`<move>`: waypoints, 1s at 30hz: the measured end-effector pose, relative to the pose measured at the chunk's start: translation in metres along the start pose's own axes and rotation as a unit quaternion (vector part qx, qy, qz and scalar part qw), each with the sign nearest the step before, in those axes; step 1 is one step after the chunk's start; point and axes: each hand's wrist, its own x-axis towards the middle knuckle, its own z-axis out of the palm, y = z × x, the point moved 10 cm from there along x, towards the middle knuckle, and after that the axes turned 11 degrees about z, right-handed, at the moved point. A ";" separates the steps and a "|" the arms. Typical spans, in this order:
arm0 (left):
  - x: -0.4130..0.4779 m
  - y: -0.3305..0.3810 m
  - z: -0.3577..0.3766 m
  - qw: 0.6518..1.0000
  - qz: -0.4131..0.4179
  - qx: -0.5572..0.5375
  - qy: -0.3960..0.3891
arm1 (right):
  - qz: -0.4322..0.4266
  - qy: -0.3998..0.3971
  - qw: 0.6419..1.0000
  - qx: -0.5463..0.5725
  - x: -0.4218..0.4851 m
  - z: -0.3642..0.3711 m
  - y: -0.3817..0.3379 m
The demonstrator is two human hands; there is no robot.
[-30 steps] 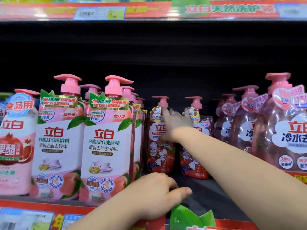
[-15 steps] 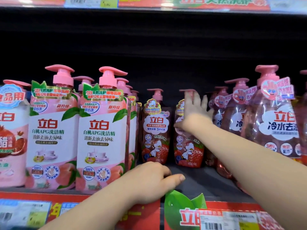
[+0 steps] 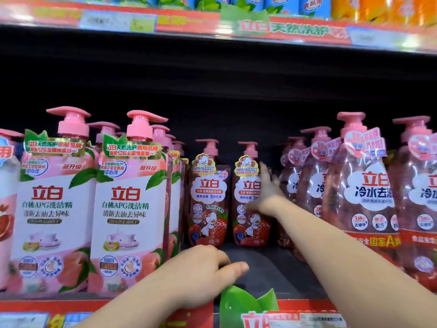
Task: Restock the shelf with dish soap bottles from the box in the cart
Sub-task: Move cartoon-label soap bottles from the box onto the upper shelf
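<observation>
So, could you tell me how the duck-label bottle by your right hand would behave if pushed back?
Likely tippy: the duck-label bottle is tall and narrow under its pump head, so a high push could topple it. It looks full, so probably heavy. The glossy label may be slippery.
</observation>
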 end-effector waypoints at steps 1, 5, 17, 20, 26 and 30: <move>0.000 0.000 0.000 1.000 -0.002 -0.003 0.000 | 0.001 0.000 1.000 0.006 0.001 -0.001 0.001; 0.000 -0.001 0.000 1.000 -0.004 -0.004 0.000 | 0.007 0.012 1.000 0.023 0.002 -0.007 0.003; 0.001 -0.004 0.002 1.000 -0.006 -0.013 0.005 | 0.027 -0.007 1.000 -0.014 -0.001 -0.001 0.000; 0.000 -0.003 0.002 1.000 -0.016 -0.020 0.006 | 0.042 0.001 0.996 -0.076 -0.006 -0.003 -0.004; -0.002 -0.004 -0.004 0.999 -0.022 -0.033 0.028 | -0.036 0.036 0.979 -0.195 -0.054 -0.017 -0.020; -0.005 0.004 -0.026 0.994 -0.003 0.036 0.102 | -0.098 0.056 0.954 -0.279 -0.107 -0.033 -0.029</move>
